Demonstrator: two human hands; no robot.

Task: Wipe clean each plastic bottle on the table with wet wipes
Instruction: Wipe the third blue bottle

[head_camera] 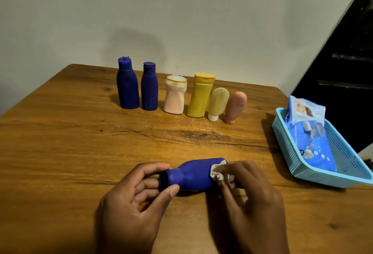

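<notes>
Sideways, blue bottle (193, 175) gripped by left hand (137, 199), right hand (250, 195) pinching crumpled wipe (219, 174).

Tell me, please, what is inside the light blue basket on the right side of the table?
A blue pack of wet wipes lies inside the basket, its upper end sticking out over the far rim. The pack covers most of the basket floor, so anything beneath it cannot be seen.

Home: wooden table (60, 142), toiletry bottles (175, 94).

Blue bottle (193, 175) lies sideways (white wipe (219, 174) crumpled against it), six bottles (175, 94) upright behind.
</notes>
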